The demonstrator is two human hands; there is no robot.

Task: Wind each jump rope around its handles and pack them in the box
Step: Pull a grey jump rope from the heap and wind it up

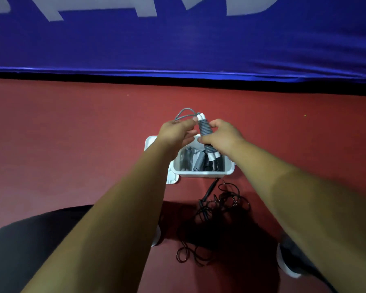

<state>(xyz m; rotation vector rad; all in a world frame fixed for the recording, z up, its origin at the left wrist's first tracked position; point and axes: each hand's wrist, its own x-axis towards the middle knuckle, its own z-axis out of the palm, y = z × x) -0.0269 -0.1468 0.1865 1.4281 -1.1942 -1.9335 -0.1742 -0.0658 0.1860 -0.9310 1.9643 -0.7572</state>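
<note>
A grey jump rope (205, 129) is coiled tightly round its two white-tipped handles, and I hold it above the white box (203, 173). My right hand (222, 136) grips the middle of the wound bundle. My left hand (175, 132) pinches the rope's free end near the top of the handles, where a short grey loop (183, 114) sticks out. Inside the box lie several wound ropes (199, 162), grey and black. A loose black jump rope (218, 208) lies tangled on the floor just in front of the box.
The box's white lid (151, 142) lies on the red floor to the left of the box, partly under my left arm. A blue banner wall (178, 43) runs across the back. My dark-clothed knee (30, 240) and a shoe (290, 261) are near the bottom.
</note>
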